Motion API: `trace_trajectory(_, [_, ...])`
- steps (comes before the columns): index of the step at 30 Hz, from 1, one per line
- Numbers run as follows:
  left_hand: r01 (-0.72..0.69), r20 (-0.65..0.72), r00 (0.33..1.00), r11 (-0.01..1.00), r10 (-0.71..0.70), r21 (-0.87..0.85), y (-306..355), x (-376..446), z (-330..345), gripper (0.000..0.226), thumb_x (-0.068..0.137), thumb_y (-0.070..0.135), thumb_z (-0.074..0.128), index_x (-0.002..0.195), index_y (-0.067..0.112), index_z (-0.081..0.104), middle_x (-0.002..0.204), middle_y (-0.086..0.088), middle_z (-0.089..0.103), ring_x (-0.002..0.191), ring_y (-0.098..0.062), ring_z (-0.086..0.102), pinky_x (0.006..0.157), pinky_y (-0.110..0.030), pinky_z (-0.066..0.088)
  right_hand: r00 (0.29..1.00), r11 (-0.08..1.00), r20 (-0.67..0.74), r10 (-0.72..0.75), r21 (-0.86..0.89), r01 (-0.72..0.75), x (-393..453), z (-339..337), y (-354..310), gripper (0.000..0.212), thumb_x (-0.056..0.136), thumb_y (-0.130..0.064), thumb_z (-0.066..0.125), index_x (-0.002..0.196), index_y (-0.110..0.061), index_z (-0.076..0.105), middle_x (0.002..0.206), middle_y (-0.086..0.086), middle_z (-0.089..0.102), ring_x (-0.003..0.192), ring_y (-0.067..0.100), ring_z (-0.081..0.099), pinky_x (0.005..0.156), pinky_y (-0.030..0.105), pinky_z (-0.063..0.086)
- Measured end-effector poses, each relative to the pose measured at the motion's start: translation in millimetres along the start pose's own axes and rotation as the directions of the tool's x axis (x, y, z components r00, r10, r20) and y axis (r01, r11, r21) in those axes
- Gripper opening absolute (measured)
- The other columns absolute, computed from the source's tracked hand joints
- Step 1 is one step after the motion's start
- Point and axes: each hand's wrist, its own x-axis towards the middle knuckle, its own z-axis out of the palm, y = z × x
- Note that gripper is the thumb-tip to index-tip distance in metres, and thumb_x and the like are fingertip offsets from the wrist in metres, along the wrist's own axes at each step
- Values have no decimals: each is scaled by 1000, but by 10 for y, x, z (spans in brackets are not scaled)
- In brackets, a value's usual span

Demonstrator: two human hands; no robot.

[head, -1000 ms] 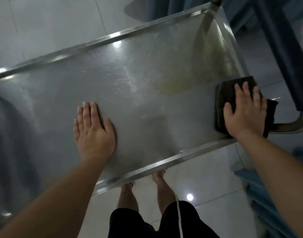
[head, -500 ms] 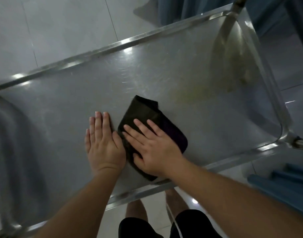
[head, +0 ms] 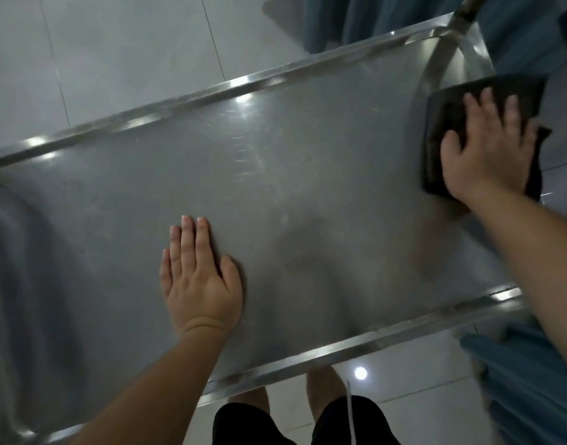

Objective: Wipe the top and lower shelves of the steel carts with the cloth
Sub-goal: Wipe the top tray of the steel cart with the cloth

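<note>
**A:** Where does the cloth [head: 449, 120] sit just now?

**B:** At the far right end of the cart's top shelf [head: 292, 175], its right edge hanging past the steel rim. The right hand [head: 487, 155] lies flat on top of it, fingers [head: 487, 106] straight and slightly spread, pointing away from the person, thumb out to the left. It presses the cloth down; it does not pinch it.

**A:** And the other hand?

**B:** The left hand [head: 200, 281] rests palm-down on bare steel nearer the middle of the shelf, close to the near rim, fingers straight and held together. It touches only the shelf, well apart from the cloth. I read it as a brace.

**A:** So which way does the next stroke run?

**B:** The shelf's long axis runs left to right, tilted so the right end lies farther away. With the cloth at the right end, the unwiped length lies to the left of the fingers, so I judge the coming stroke goes leftward along that axis, toward the left hand.

**A:** Any catch?

**B:** The braced hand sits in that path; the cloth probably stops beside it unless it lifts. The lower shelf is not visible here.
</note>
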Motion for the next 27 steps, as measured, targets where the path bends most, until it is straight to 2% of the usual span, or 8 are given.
trace_trajectory(4, [1,1,1000,1000,-1,24,-9,-6,3,74,100,45,33,170,24,17,177,3,11,163,-14,1,132,-41,3,970,961,-15,243,140,-239,-615,127,-751,76,95,-49,29,165,-18,27,173,6,21,159,36,15,125,65,11])
trace_trajectory(8, [-4,-13,1000,999,4,35,-16,1,22,74,100,44,35,169,23,21,177,3,13,163,-13,2,132,-37,1,960,958,-2,-280,58,280,-1524,334,-1645,73,97,-46,42,164,-18,34,171,6,27,155,35,28,125,58,14])
trace_trajectory(11, [3,-2,1000,1000,-3,20,-25,11,40,73,101,40,34,169,20,18,177,3,12,163,-11,0,132,-36,-1,590,598,115,-799,49,800,-1664,417,-2190,68,101,-48,39,165,-25,31,173,-4,23,160,26,16,128,54,8])
trace_trajectory(13, [21,-11,1000,1000,-21,8,-28,27,51,73,101,39,34,169,15,19,176,0,16,163,-10,1,132,-37,1,309,326,212,-927,48,944,-1404,385,-2397,67,103,-49,28,167,-28,23,174,-8,16,162,20,6,129,51,1])
trace_trajectory(15, [23,-20,1000,1000,-23,14,-28,31,59,74,100,42,35,168,13,23,176,-2,18,163,-12,3,132,-39,4,199,216,257,-946,38,976,-1077,340,-2501,68,101,-52,25,167,-33,19,174,-11,13,162,16,3,129,48,-3])
trace_trajectory(17, [12,-32,999,1000,-12,13,-34,26,60,76,98,44,36,168,16,24,176,1,17,163,-13,5,132,-40,6,250,264,253,-935,20,964,-778,296,-2515,70,100,-54,29,166,-35,19,174,-13,13,161,15,5,129,46,-3])
trace_trajectory(22, [0,-37,999,1000,0,23,-26,6,54,76,98,44,37,168,17,24,176,2,17,163,-13,6,132,-41,8,689,694,124,-714,-3,720,-9,77,-1960,73,95,-54,33,165,-34,27,173,-9,21,160,21,17,128,49,6])
trace_trajectory(27, [-7,-15,1000,1000,7,25,-24,-2,46,76,99,45,35,168,16,22,177,1,15,163,-14,3,132,-41,6,948,948,50,-314,-44,316,697,-74,-701,74,96,-55,25,164,-27,27,173,-1,23,158,29,20,127,57,10])
